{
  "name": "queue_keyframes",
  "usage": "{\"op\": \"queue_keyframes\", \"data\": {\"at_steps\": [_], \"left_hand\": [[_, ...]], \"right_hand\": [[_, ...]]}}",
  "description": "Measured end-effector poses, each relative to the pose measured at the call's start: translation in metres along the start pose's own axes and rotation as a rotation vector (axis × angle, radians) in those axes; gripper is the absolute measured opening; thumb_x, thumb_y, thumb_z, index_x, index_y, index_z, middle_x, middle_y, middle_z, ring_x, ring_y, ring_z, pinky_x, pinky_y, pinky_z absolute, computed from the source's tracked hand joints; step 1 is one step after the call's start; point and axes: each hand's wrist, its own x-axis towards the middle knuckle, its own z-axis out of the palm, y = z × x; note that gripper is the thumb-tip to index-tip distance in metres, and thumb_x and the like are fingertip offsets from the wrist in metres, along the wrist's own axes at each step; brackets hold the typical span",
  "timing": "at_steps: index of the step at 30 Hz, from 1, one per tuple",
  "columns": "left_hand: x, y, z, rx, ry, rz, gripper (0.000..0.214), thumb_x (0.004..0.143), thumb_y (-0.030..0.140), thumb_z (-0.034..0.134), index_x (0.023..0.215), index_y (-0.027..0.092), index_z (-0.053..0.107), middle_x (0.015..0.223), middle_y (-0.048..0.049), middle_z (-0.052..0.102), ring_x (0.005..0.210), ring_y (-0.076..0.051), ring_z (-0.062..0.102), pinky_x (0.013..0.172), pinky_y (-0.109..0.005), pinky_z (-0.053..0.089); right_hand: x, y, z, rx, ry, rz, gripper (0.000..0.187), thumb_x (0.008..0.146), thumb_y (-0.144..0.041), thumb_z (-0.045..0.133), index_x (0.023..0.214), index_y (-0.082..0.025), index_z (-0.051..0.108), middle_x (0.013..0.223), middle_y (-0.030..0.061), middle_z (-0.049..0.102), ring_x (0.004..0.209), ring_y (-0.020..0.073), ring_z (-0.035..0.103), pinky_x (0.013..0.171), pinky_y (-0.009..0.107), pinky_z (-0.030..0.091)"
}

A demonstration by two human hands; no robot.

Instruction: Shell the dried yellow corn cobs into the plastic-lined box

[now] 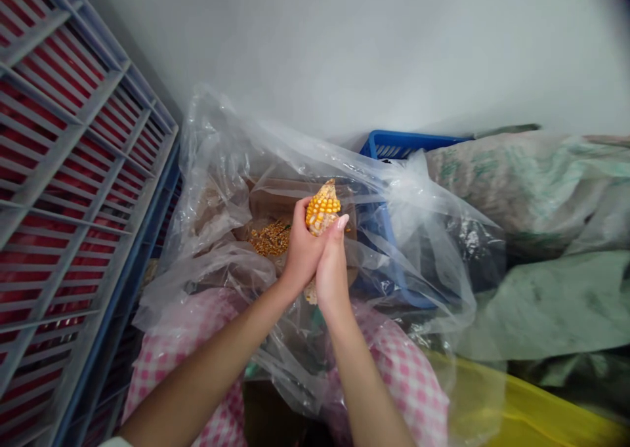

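A partly shelled corn cob (323,209) stands tilted between my two hands, yellow kernels on its upper part and paler bare cob below. My left hand (301,249) is closed around it. Pressed against the left hand, my right hand (333,263) grips the cob with its thumb along the kernels; most of its fingers are hidden. Below the hands, a pale cob end (310,293) shows, and I cannot tell if it belongs to the same cob. Loose corn kernels (270,238) lie in a cardboard box (275,196) lined with a clear plastic bag (211,138).
Stacked slatted crates (93,115) with red contents rise on the left. A blue basket (394,138) sits to the right, partly under the plastic. Woven sacks (531,184) and a yellow surface (551,407) lie farther right. Knees in pink checked cloth (191,348) flank the box.
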Motion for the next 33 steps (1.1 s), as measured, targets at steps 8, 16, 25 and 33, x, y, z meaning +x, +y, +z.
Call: {"op": "queue_keyframes", "data": {"at_steps": [8,16,25,33], "left_hand": [[0.000,-0.003,0.000,-0.080,-0.084,0.037,0.030,0.083,0.043,0.042,0.101,0.020,0.050,0.097,-0.0040,0.058,0.089,-0.015,0.055,0.080,-0.026,0.043],[0.001,-0.007,0.001,-0.113,-0.074,0.018,0.028,0.082,0.042,0.045,0.099,0.020,0.051,0.095,-0.0032,0.058,0.087,-0.014,0.054,0.079,-0.025,0.042],[-0.002,-0.005,0.001,-0.137,-0.188,-0.018,0.032,0.085,0.036,0.042,0.114,0.023,0.040,0.115,-0.0039,0.051,0.108,-0.015,0.049,0.095,-0.027,0.036],[-0.002,-0.006,0.004,-0.259,-0.220,-0.063,0.030,0.086,0.031,0.040,0.115,0.023,0.040,0.118,-0.0030,0.050,0.111,-0.015,0.047,0.098,-0.028,0.033]], "right_hand": [[0.003,-0.005,-0.002,0.220,-0.018,0.064,0.060,0.081,-0.060,0.028,0.116,-0.020,0.053,0.117,0.0053,0.058,0.111,0.0169,0.052,0.100,0.036,0.032],[0.004,0.000,-0.003,0.182,0.001,0.041,0.054,0.081,-0.057,0.034,0.114,-0.020,0.055,0.119,0.0045,0.058,0.118,0.0158,0.046,0.103,0.035,0.028],[0.007,-0.004,-0.007,0.227,0.017,0.093,0.058,0.080,-0.059,0.032,0.114,-0.017,0.056,0.115,0.0060,0.060,0.109,0.0168,0.053,0.099,0.034,0.034],[0.008,-0.011,-0.004,0.359,-0.029,0.129,0.059,0.081,-0.058,0.030,0.118,-0.016,0.053,0.115,0.0063,0.060,0.110,0.0159,0.053,0.100,0.034,0.034]]}}
